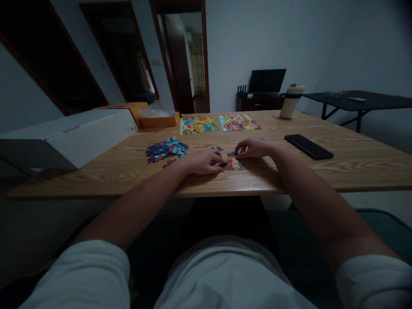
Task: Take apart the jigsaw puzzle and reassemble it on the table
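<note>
Watching through the head camera, I count one joined jigsaw section (234, 164) near the bench's (322, 177) front edge, one heap of puzzle pieces (167, 149) to its left and two picture sheets (198, 125) beyond. The left hand (204, 161) bends over the section's left side; the right hand (255, 147) curls at its upper right. Whether either pinches a piece, I cannot tell. Wood separates the right hand from one phone (309, 146).

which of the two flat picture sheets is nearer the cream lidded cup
The pink-green rectangular sheet on the right; the yellow-blue rectangular sheet lies farther left.
</note>
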### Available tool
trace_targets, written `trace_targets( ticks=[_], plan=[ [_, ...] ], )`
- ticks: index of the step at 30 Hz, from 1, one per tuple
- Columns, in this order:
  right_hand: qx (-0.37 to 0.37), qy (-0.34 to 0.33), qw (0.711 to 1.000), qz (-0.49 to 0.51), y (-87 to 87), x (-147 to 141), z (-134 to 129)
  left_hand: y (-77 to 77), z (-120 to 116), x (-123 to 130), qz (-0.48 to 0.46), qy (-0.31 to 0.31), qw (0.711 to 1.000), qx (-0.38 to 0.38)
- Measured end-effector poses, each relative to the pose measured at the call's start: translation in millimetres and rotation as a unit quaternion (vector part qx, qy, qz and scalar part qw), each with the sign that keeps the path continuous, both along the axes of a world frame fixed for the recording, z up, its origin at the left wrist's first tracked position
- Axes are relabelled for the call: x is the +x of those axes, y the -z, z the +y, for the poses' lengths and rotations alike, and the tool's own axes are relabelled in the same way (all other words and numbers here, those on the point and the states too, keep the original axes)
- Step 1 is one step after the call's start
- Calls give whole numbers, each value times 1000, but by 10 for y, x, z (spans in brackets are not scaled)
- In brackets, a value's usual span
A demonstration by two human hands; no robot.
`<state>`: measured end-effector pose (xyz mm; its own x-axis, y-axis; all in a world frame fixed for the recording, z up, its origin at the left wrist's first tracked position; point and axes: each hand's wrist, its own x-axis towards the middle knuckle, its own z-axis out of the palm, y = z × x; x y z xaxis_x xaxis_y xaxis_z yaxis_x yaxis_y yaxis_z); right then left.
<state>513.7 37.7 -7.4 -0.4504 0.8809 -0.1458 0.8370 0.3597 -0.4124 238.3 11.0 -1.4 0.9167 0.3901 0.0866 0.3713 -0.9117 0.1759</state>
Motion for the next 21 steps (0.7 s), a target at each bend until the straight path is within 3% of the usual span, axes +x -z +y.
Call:
trace_targets(
  ticks=[14,21],
  plan=[
    [1,14,1000,1,48,15,33,45,15,2,12,1,999,40],
    [2,-6,1000,5,47,26,49,-9,-13,-4,-13,-42,999,-27]
  ],
)
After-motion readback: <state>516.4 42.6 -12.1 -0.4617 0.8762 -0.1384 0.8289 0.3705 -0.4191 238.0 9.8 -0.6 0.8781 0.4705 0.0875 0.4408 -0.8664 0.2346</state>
